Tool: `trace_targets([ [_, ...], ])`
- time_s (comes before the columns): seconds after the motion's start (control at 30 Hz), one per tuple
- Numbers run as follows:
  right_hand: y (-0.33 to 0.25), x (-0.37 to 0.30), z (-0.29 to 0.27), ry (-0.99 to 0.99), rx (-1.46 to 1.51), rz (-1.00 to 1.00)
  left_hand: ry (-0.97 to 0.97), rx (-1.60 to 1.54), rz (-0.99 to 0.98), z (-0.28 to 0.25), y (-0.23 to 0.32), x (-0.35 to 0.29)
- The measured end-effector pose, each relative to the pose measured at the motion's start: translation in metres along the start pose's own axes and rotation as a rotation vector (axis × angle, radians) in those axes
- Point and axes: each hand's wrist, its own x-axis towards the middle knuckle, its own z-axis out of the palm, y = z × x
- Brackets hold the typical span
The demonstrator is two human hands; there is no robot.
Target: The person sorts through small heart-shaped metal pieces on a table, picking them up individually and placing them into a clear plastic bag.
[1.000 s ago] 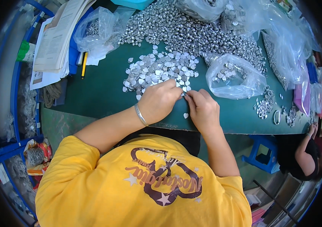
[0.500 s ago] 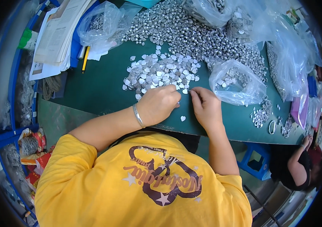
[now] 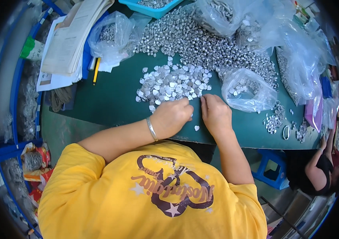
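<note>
A pile of small silvery heart-shaped metal pieces (image 3: 173, 83) lies on the green tabletop (image 3: 110, 99) just beyond my hands. My left hand (image 3: 172, 118), with a silver bangle on its wrist, is closed at the near edge of the pile. A pale sliver shows by its fingertips, too little to name. My right hand (image 3: 217, 116) is beside the pile's right edge, thumb and fingers curled together; whatever they pinch is hidden. Between the hands, closer to me, one loose heart-shaped piece (image 3: 197, 128) lies flat on the table.
Behind the pile spreads a large heap of rounded metal parts (image 3: 201, 44). An open plastic bag (image 3: 249, 91) of pieces stands right of my right hand, with linked metal parts (image 3: 275, 119) beyond. Papers (image 3: 66, 44) and a yellow pencil-like stick (image 3: 96, 71) are left. Another person (image 3: 316, 171) sits at right.
The view has shifted slightly, bringing more of the blue tray in at the top. My right hand's fingers have curled in closer to the pile's edge. My left hand stays closed.
</note>
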Motion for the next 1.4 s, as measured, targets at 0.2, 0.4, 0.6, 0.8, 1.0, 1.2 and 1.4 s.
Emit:
trace_targets([
  [0.2,0.008,0.006,-0.035,-0.195,1.582,0.750,0.065,-0.388,-0.182,-0.007,-0.012,-0.002],
  [0.4,0.001,0.010,0.007,0.148,0.149,0.086,0.099,-1.542,-0.706,-0.039,-0.024,0.002],
  [0.6,0.011,0.004,-0.017,-0.205,1.095,0.602,0.047,-0.618,-0.307,-0.034,-0.023,0.001],
  [0.8,0.005,-0.001,-0.009,-0.125,1.115,0.739,-0.043,0.032,0.053,-0.015,-0.018,0.001],
  [1.0,-0.009,0.013,0.007,0.019,0.147,-0.020,-0.002,0.056,0.150,-0.019,-0.023,0.002],
  [1.2,-0.008,0.012,0.003,0.031,0.042,-0.068,-0.036,0.060,0.156,-0.028,-0.027,0.000],
  [1.4,0.011,0.006,-0.009,-0.178,1.239,0.658,0.070,-0.056,0.151,-0.025,-0.038,0.008],
])
